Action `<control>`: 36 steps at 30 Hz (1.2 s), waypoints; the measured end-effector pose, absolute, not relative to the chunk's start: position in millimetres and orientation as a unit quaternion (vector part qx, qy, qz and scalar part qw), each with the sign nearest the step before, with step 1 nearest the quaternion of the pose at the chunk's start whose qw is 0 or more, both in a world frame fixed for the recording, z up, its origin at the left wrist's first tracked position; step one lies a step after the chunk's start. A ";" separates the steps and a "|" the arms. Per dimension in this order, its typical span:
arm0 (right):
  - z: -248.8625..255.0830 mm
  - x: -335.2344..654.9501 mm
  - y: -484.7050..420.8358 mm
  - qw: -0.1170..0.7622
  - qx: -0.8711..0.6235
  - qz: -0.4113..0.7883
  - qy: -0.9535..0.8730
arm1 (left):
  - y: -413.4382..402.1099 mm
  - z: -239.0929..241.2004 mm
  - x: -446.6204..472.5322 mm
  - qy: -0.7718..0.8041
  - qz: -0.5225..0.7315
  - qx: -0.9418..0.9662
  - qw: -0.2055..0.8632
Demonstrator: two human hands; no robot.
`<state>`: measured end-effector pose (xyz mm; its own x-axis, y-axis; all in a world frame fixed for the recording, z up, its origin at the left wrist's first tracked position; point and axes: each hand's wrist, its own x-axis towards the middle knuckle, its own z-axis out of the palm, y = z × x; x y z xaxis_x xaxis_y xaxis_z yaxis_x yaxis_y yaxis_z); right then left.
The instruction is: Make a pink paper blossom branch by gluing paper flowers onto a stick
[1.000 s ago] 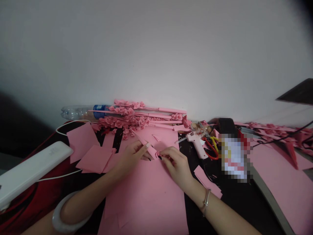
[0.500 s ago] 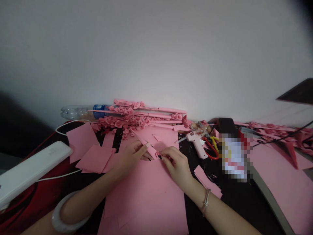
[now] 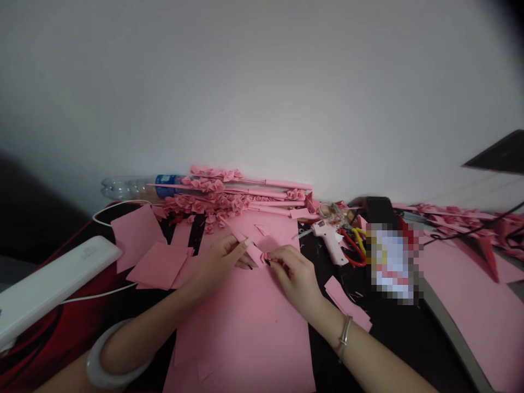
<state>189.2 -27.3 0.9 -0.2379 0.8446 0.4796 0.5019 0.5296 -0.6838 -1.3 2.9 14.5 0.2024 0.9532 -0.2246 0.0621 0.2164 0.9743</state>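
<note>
Between my hands is a rolled pink paper stem (image 3: 254, 252) that tapers to a thin point away from me. My left hand (image 3: 223, 259) grips its middle, thumb on top and fingers beneath. At the near end, my right hand (image 3: 292, 270) pinches a small folded bit of pink paper against the stem; the fingertips partly hide it. Both hands are above a large pink paper sheet (image 3: 245, 327) lying on the dark table.
Pink paper flowers (image 3: 213, 204) lie along the wall beside a clear bottle (image 3: 131, 187). A glue gun (image 3: 331, 240) and red-and-yellow-handled pliers (image 3: 354, 248) lie to the right. Square pink papers (image 3: 159, 266) and a white lamp or power bank (image 3: 61, 284) are on the left.
</note>
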 end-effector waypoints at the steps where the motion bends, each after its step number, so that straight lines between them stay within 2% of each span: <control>1: 0.9 189.1 -27.4 0.430 -0.442 0.198 -0.762 | 3.1 14.7 -1.3 0.508 0.374 0.499 0.594; 14: -1.3 188.4 -27.4 0.418 -0.442 0.186 -0.772 | 3.6 9.5 -2.2 0.510 0.365 0.506 0.592; 19: 1.1 190.5 -29.2 0.425 -0.452 0.186 -0.762 | 4.4 10.0 -2.3 0.492 0.408 0.493 0.590; 24: 14.3 212.4 -20.2 0.431 -0.500 0.083 -0.746 | 4.8 12.4 -2.9 0.495 0.445 0.447 0.597; 30: 20.4 265.2 -1.7 0.309 -0.674 -0.105 -0.663 | 5.8 12.9 -2.4 0.483 0.454 0.432 0.611; 36: 13.0 293.1 -5.1 0.180 -0.770 -0.048 -0.610 | 7.3 10.9 -3.7 0.480 0.469 0.429 0.605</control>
<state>293.1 -5.1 13.0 0.2518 0.9224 0.2928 0.9567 -0.1917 -0.2190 -3.7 7.3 10.9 0.0988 0.9791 -0.1779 -0.1555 0.1918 0.9690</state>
